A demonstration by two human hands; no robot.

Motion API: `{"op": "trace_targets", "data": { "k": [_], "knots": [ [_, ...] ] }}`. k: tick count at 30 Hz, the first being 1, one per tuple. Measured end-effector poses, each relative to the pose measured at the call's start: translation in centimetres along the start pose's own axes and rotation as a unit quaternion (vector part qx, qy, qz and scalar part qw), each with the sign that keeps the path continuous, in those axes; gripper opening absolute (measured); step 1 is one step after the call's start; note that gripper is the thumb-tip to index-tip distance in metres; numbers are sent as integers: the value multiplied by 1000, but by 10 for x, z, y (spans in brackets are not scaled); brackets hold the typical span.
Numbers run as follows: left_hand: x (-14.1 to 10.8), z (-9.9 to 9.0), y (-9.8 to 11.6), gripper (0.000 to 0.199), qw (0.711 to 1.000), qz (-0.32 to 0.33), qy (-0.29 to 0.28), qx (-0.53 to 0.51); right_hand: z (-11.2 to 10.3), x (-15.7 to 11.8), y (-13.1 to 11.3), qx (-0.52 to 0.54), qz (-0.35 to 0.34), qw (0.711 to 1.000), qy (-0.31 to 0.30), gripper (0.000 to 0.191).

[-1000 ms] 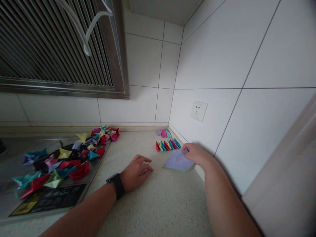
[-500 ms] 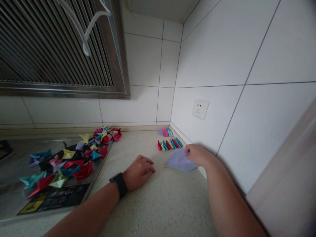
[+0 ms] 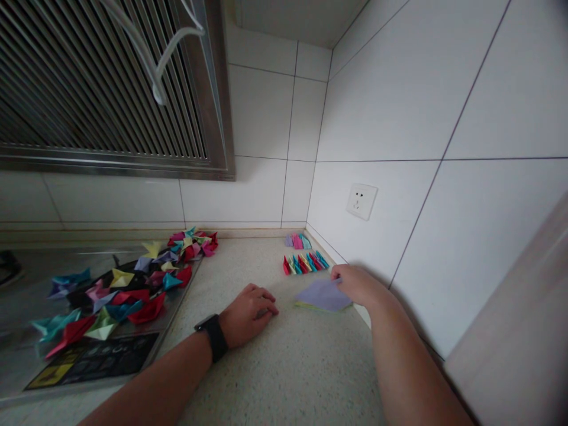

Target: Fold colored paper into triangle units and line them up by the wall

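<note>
A purple paper sheet (image 3: 323, 294) lies on the speckled counter (image 3: 288, 355), with a yellow-green edge showing beneath it. The fingers of my right hand (image 3: 357, 286) are pinched at its upper right corner. My left hand (image 3: 251, 315), with a black watch at the wrist, rests on the counter left of the paper, fingers apart and holding nothing. Behind the paper stands a row of folded red, yellow and blue papers (image 3: 305, 263). Further back are smaller purple, pink and teal folded pieces (image 3: 297, 241).
Many folded paper pieces (image 3: 122, 278) in several colours cover the glass stove (image 3: 177, 322) at the left. A metal range hood (image 3: 226, 142) hangs above it, with a white cable (image 3: 160, 71) in front. The right wall (image 3: 386, 236) holds a socket (image 3: 362, 201).
The view has shifted slightly. The purple paper's near edge has flattened a little, showing more of the yellow-green edge below. My left hand has barely moved.
</note>
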State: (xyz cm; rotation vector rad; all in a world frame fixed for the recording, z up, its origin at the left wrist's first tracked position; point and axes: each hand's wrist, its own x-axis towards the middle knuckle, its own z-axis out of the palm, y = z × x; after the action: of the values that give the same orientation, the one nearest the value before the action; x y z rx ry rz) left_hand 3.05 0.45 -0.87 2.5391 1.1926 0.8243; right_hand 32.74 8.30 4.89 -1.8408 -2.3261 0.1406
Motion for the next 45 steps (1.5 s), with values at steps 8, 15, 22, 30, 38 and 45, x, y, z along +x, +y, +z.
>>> {"op": "trace_targets", "data": {
  "k": [8, 15, 22, 30, 38, 45],
  "knots": [
    [0, 1, -2, 20, 1000, 6, -3, 5, 5, 1, 1, -23, 3, 1000, -21, 29],
    [-1, 2, -4, 20, 1000, 10, -4, -2, 9, 4, 6, -43, 11, 999, -19, 29],
    [0, 2, -3, 20, 1000, 14, -2, 0, 7, -1, -4, -69, -35, 997, -15, 38],
    [0, 2, -2, 20, 1000, 18, 1, 3, 10, -2, -26, -47, -152, 987, -34, 32],
    [0, 0, -1, 20, 1000, 19, -4, 0, 17, -2, -27, -42, -158, 984, -65, 30],
    [0, -1, 1, 20, 1000, 20, -5, 2, 13, -4, -28, -30, -158, 985, -56, 27]
  ]
}}
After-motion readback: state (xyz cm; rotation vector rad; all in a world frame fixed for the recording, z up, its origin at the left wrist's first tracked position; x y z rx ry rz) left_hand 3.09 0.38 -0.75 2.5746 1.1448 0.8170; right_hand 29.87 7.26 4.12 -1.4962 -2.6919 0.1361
